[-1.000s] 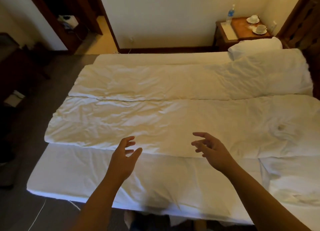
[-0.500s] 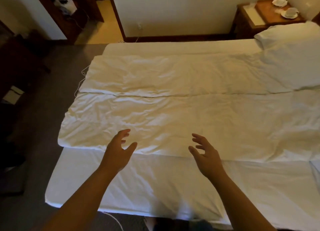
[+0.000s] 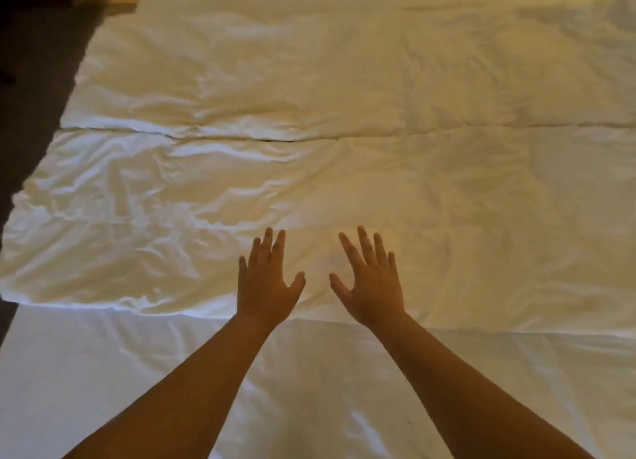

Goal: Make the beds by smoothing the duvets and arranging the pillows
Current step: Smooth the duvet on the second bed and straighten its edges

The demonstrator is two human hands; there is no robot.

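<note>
the near white crumpled cotton duvet (image 3: 172, 217) lies across the bed in front of the person, its near edge ending on the smooth white bottom sheet (image 3: 103, 372), its far edge meeting a second white duvet (image 3: 275, 73) along a thin seam. the left hand (image 3: 266, 283) and the right hand (image 3: 370, 283) sit side by side over the near edge, palms down, fingers straight and spread, holding nothing; whether the palms press the cloth or hover just above it is hard to tell. to smooth well, i would say flat palms should sweep outward from the middle, the left hand toward the heavy creases on the left side, with even light pressure so the filling is not bunched, and the near edge kept straight. the pillows are out of view, the right ends of both duvets are cut off by the frame, and only a dark strip of floor (image 3: 31, 80) shows at left.
</note>
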